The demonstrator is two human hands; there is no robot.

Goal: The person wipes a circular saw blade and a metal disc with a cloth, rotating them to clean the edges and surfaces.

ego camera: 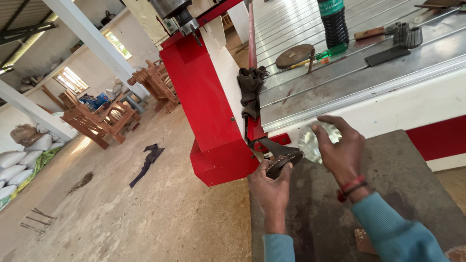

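Head view shows the left hand gripping a dark toothed tool, long side pointing up-right. Just beside it, the right hand holds a shiny clear lump over the grey table.

Bright daylight from windows at left; glare on metal bed; wide-angle tilt, edges warped.

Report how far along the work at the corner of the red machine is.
Done: nothing in this view shows a finished step. In hand: the left hand grips a dark toothed clamp piece at the machine's corner, while the right hand holds a clear crumpled plastic piece beside it. Left: more clamp pieces, a round disc and a dark bottle lie untouched on the slotted machine bed.
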